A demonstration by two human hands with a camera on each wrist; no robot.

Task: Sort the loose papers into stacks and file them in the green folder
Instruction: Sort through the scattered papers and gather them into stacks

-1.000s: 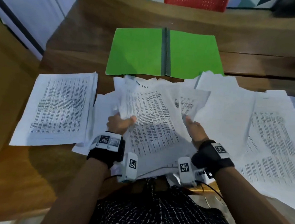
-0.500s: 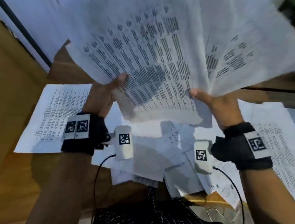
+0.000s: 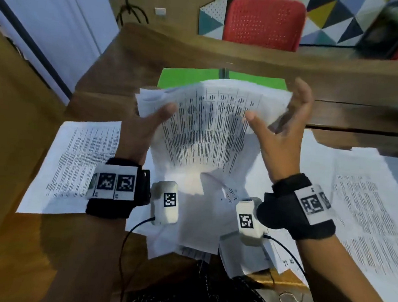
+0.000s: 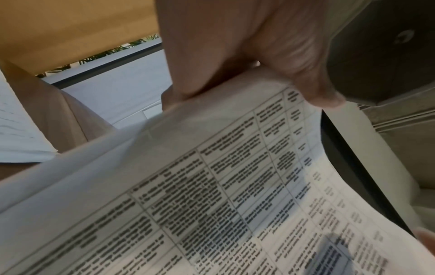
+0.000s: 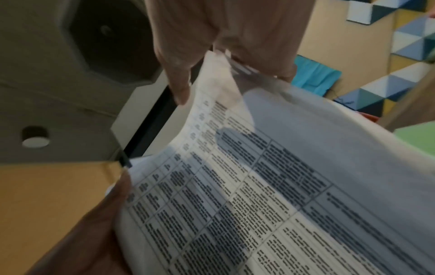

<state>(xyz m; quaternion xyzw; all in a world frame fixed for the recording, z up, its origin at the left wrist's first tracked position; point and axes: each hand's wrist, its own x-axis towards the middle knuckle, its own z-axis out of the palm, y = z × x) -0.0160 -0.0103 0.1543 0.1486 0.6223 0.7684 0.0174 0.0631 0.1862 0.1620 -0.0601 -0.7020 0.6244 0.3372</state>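
I hold a bundle of printed papers (image 3: 209,132) up over the table, tilted towards me, its top sheet a table of text (image 4: 235,186). My left hand (image 3: 157,116) grips its left edge, thumb on top and fingers underneath. My right hand (image 3: 281,124) stands at the right edge with fingers straight and spread upward, the thumb lying over the front sheet (image 5: 282,186). The green folder (image 3: 182,78) lies open behind the bundle and is mostly hidden by it; a corner shows in the right wrist view (image 5: 419,137).
A neat stack of sheets (image 3: 80,160) lies on the wooden table (image 3: 117,92) to the left. Loose sheets (image 3: 367,211) cover the right side, and more (image 3: 199,227) lie under my wrists. A raised wooden ledge (image 3: 248,59) and a red chair (image 3: 263,22) are behind.
The bundle was picked up from the pile, lifted high towards my face, then lowered and turned. My right hand's fingers have straightened against its edge.
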